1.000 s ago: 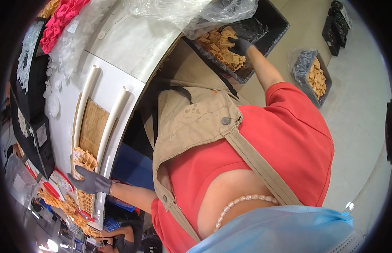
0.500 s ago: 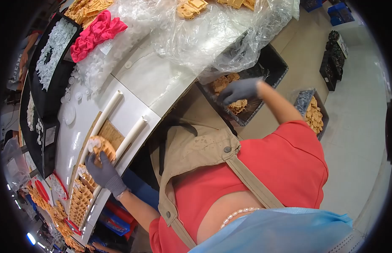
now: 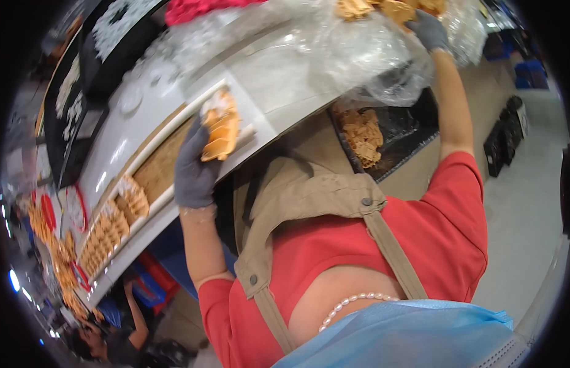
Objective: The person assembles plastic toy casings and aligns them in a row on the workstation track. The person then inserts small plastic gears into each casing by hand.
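So the left hand (image 3: 196,165) is pointing up over the open end of the white-railed track (image 3: 159,161), fingers curling partway closed around an orange piece (image 3: 222,132), while the right hand (image 3: 431,32) is stretching well off to the track's right, fingers half bent at some orange parts (image 3: 398,11), and I can't tell if it's gripping any. The held piece is showing ribbed hollows and a whitish bit up top, kinda blurry tbh. The glove is hiding its left edge, and the frame is cropping the far parts.
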Demonstrator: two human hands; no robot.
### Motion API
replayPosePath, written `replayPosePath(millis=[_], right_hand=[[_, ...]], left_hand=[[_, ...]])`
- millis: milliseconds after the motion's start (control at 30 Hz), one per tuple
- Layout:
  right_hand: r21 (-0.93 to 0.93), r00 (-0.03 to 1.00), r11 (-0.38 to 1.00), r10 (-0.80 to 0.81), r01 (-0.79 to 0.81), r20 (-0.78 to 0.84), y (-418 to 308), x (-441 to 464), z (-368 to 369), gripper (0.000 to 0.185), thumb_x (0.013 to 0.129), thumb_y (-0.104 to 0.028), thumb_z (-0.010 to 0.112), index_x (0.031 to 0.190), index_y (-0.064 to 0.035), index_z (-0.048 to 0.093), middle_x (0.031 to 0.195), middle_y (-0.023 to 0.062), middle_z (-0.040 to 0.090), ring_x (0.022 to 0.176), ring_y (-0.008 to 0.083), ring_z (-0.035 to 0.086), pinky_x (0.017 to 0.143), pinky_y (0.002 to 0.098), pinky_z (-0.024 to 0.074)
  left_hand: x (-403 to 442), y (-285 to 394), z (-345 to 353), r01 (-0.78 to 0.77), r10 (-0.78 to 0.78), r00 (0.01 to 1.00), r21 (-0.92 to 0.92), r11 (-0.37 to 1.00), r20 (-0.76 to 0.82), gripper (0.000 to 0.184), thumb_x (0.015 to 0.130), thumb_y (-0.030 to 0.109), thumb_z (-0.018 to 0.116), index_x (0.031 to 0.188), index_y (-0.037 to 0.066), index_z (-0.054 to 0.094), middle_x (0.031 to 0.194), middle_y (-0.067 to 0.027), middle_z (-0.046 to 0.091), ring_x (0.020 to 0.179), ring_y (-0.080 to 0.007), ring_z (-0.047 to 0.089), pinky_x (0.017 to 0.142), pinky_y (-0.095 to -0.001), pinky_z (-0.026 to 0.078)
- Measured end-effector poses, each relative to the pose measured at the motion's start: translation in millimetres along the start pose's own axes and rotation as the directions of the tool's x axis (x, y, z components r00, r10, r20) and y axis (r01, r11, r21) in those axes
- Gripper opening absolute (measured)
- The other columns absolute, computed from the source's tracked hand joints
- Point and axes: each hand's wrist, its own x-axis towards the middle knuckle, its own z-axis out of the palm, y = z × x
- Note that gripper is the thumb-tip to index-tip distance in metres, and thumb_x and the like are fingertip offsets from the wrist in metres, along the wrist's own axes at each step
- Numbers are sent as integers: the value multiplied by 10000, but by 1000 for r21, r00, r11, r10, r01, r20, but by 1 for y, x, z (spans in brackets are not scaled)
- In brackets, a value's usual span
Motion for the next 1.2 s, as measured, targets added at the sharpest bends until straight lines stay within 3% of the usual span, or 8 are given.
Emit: replayPosePath(millis=[100, 200, 233, 267, 333, 500, 833, 1200], right_hand=[[433, 993, 899, -18, 68, -120, -70, -66, -52, 284, 899, -330, 623, 1013, -70, 649, 815, 82, 662, 731, 201, 616, 657, 310, 456], [927, 968, 345, -140, -150, 209, -118, -119, -66, 408, 923, -320, 648, 1178, -4, 616, 763, -13, 576, 649, 45, 476, 578, 192, 415], [958, 920, 91, -267, -271, 286, -136, -136, -71, 414, 923, -294, 654, 1209, -1, 598, 786, -15, 588, 661, 44, 486, 579, 187, 418], [923, 919, 4, -93, -385, 384, -175, -162, -86, 410, 915, -284, 670, 1202, 1, 602, 810, -24, 595, 677, 34, 495, 586, 169, 414], [879, 807, 19, -388, -476, 445, -181, -179, -73, 484, 863, -325, 730, 1193, 5, 604, 839, -27, 612, 716, 25, 528, 597, 153, 422], [791, 666, 32, -519, -611, 535, -234, -201, -85, 495, 811, -344, 756, 1160, -20, 618, 832, -17, 636, 546, 10, 497, 427, 150, 331], [787, 610, 101, -574, -609, 546, -251, -203, -88, 366, 882, -237, 678, 1129, 25, 614, 841, 25, 643, 675, 66, 576, 582, 215, 461], [806, 640, 215, -511, -551, 574, -261, -209, -87, 279, 836, -211, 709, 997, 2, 629, 782, 19, 630, 635, 61, 551, 541, 214, 435]], left_hand=[[0, -18, 21, -41, 36, 974, 19, 999, 224, 368, 964, 39, 509, 1313, -72, 470, 1326, -177, 524, 1196, -283, 550, 1018, -399, 468], [10, -37, 28, 30, 7, 971, -149, 988, 241, 375, 956, 11, 496, 1316, -84, 448, 1323, -187, 517, 1206, -298, 535, 1059, -423, 431], [7, -41, 39, -23, 18, 999, 171, 985, 34, 479, 950, 106, 511, 1389, -37, 381, 1326, -175, 501, 1237, -291, 505, 1063, -429, 426], [10, -43, 38, 15, -16, 999, 19, 1000, 31, 448, 955, 101, 499, 1367, -46, 402, 1325, -183, 506, 1233, -302, 508, 1066, -447, 419], [22, -46, 34, 84, -75, 996, -280, 956, 41, 392, 966, 91, 474, 1324, -64, 443, 1323, -199, 517, 1224, -323, 514, 1070, -483, 407], [26, -52, 46, 33, -37, 999, -242, 970, -13, 447, 941, 110, 479, 1363, -22, 418, 1316, -182, 519, 1229, -306, 510, 1068, -462, 413], [26, -48, 48, -47, 46, 999, -90, 995, -15, 411, 909, 119, 480, 1283, -51, 466, 1245, -162, 563, 1156, -290, 562, 1016, -437, 463], [30, -57, 57, -138, 136, 987, -12, 990, -81, 424, 952, 215, 487, 1291, -37, 453, 1191, -172, 558, 1109, -255, 578, 1006, -397, 472]])
